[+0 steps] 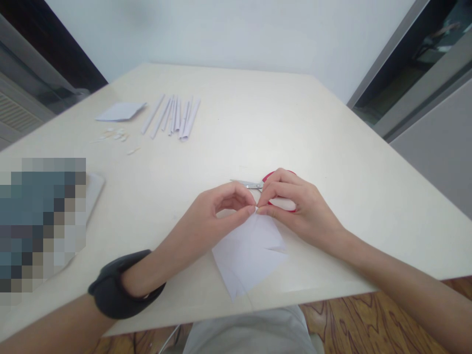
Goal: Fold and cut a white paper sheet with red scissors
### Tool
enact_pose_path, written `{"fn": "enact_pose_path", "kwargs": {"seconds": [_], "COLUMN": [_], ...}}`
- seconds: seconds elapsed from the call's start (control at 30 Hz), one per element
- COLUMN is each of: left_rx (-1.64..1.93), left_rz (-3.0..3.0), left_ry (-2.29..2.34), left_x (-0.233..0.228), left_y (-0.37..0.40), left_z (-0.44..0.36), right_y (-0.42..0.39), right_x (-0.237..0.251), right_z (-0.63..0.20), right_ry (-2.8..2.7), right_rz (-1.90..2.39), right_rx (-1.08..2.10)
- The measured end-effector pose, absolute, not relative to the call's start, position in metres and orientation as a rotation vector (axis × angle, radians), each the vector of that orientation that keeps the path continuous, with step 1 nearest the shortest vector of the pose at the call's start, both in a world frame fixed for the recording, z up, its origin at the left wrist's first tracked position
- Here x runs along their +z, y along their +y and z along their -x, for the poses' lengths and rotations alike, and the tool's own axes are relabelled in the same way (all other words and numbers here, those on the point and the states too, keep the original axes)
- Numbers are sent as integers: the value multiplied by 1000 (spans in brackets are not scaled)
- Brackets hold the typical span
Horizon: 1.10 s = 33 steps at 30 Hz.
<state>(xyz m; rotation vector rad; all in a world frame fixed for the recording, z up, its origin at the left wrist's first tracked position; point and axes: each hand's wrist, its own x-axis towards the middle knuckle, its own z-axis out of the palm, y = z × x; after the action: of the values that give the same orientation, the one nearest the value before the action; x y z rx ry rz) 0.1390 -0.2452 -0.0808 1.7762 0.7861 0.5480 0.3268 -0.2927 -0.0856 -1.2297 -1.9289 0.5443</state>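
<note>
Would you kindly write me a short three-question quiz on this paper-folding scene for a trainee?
1. True or false: the scissors lie shut on the table behind the hands.
2. What do the left hand and right hand pinch together?
A. a corner of the white sheet
B. a paper strip
C. the scissors
3. Fill in: the rolled paper strips lie at the far ____ of the table.

Key: 1 true; 2 A; 3 left.

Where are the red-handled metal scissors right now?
In the head view, the red-handled metal scissors lie on the cream table, right of centre, just behind the right hand, blades pointing left, beyond the white paper sheet.
</note>
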Motion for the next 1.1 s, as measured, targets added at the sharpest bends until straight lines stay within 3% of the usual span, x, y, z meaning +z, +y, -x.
{"fn": "enact_pose_path", "kwargs": {"seconds": [1.1], "left_rx": [530], "left_rz": [-1998], "left_ry": [939], "left_x": [-79], "left_y": [-247], "left_z": [-138], "right_y": [-295], "right_x": [-88], "right_z": [-325], "right_ry": [-1886], "right_rz": [1276], "right_rx": [461]}}
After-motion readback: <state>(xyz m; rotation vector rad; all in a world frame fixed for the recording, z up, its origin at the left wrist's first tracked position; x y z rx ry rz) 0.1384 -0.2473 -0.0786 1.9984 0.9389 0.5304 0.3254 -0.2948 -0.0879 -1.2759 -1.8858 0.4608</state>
